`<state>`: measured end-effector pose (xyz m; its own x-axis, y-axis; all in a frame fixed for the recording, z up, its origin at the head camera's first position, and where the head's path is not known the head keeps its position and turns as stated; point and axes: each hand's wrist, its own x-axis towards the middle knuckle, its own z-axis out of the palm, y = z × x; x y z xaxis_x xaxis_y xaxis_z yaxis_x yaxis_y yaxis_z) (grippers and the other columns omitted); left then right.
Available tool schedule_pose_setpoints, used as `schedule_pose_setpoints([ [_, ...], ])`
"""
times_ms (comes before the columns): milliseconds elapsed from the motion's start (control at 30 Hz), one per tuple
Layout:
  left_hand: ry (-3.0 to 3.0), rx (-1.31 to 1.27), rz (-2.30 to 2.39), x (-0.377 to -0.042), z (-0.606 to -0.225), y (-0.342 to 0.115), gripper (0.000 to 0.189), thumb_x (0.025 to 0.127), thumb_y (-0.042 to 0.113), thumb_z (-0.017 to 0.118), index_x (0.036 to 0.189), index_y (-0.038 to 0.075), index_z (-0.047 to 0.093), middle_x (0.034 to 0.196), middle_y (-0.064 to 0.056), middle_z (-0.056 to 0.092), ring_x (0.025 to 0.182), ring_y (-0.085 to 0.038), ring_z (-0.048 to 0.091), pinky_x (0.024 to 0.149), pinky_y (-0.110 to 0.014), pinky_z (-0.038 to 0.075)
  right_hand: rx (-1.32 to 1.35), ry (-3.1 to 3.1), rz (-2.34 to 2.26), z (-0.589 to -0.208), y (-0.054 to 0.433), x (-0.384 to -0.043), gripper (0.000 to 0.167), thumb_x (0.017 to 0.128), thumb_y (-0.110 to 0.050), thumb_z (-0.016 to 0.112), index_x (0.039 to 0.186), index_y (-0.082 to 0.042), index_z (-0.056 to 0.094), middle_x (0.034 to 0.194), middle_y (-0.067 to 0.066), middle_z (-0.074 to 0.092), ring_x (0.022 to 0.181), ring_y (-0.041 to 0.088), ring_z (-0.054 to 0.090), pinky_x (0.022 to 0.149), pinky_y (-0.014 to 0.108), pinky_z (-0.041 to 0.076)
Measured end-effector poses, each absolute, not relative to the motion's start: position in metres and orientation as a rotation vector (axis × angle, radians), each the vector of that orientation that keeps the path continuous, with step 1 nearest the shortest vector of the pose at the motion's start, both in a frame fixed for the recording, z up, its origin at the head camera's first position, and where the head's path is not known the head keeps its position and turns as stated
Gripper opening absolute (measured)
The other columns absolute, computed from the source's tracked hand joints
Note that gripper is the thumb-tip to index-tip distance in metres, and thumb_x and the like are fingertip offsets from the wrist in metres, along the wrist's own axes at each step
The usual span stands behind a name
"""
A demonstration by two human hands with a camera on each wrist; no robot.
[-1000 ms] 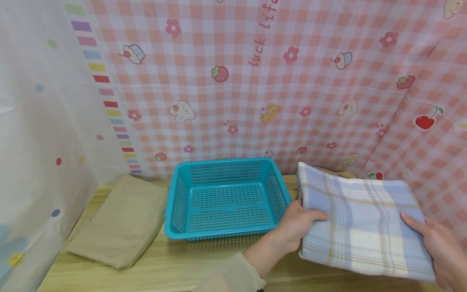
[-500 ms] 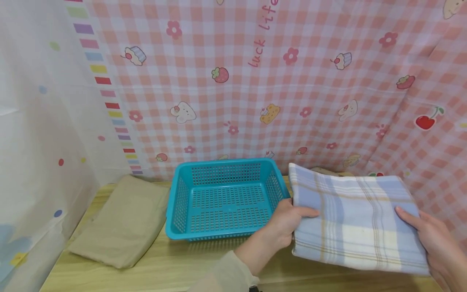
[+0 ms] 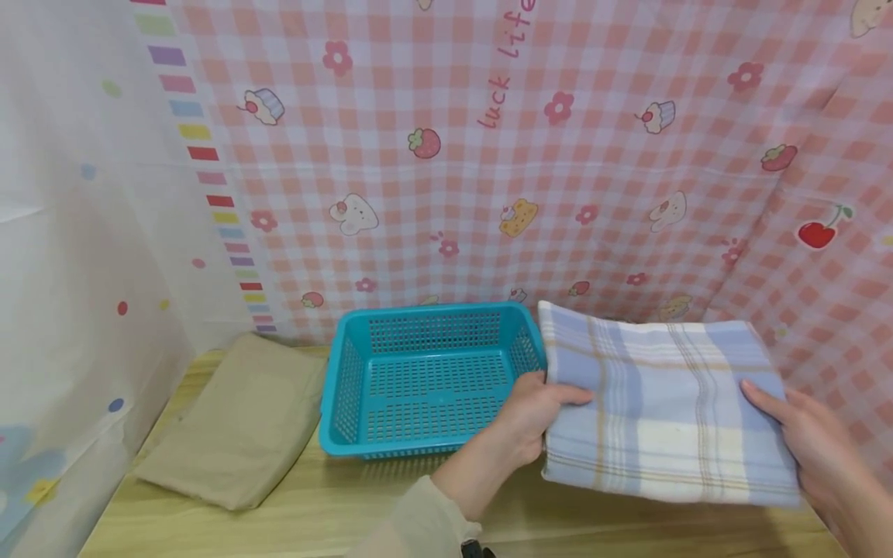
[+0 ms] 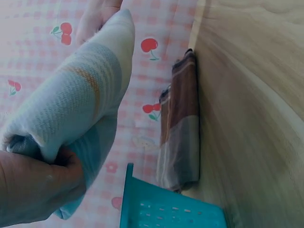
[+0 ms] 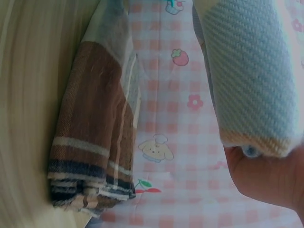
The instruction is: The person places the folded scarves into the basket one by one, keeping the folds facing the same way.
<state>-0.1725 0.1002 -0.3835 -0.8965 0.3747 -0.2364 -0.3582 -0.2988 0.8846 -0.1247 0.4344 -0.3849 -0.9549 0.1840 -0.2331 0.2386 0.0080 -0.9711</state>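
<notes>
A folded blue and white plaid cloth (image 3: pixel 663 418), woven with tan lines, is held up over the right side of the table. My left hand (image 3: pixel 540 411) grips its left edge with the thumb on top. At the opposite edge my right hand (image 3: pixel 809 434) pinches it, thumb on the upper face and fingers underneath. In the left wrist view the cloth (image 4: pixel 71 95) shows its thick folded layers, clear of the tabletop. A teal plastic basket (image 3: pixel 432 449), with nothing in it, stands just left of my left hand.
A folded beige cloth (image 3: pixel 240 426) lies left of the basket on the wooden table (image 3: pixel 335 519). Another folded cloth, brown and grey plaid (image 5: pixel 92 104), lies on the table below the held one. A pink checked curtain (image 3: pixel 446 186) hangs behind.
Both hands have carried the plaid cloth left and slightly up, towards the basket. Its left edge now overlaps the basket's right rim in the head view.
</notes>
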Motion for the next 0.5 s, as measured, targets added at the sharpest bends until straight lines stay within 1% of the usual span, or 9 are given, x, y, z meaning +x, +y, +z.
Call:
schedule_pose_setpoints([
  [100,1.493,0.048,2.223,-0.175,-0.382,0.095,0.03,0.086,0.0,0.076,0.114,0.003,0.064,0.104,-0.011,0.073,0.091,-0.027,0.072,0.08,-0.042,0.06,0.419,2.212,-2.129,-0.382,0.43,-0.129,0.01,0.107,-0.034,0.062,0.102,-0.028,0.068,0.087,-0.003,0.075,0.075,0.016,0.073,0.065,0.036,0.061],
  [333,1.473,0.088,2.211,-0.181,-0.378,0.082,0.029,0.089,0.002,0.073,0.117,0.002,0.063,0.105,-0.012,0.074,0.092,-0.027,0.073,0.082,-0.043,0.061,0.406,2.229,-2.104,-0.375,0.418,-0.138,0.012,0.107,-0.033,0.062,0.098,-0.03,0.069,0.085,-0.006,0.073,0.074,0.012,0.071,0.064,0.032,0.06],
  [500,1.49,0.106,2.205,-0.186,-0.374,0.07,0.032,0.092,0.003,0.073,0.121,0.002,0.061,0.108,-0.013,0.073,0.094,-0.028,0.073,0.082,-0.044,0.061,0.328,2.222,-2.106,-0.369,0.41,-0.146,0.013,0.108,-0.032,0.06,0.101,-0.031,0.07,0.088,-0.007,0.073,0.077,0.011,0.07,0.067,0.03,0.059],
])
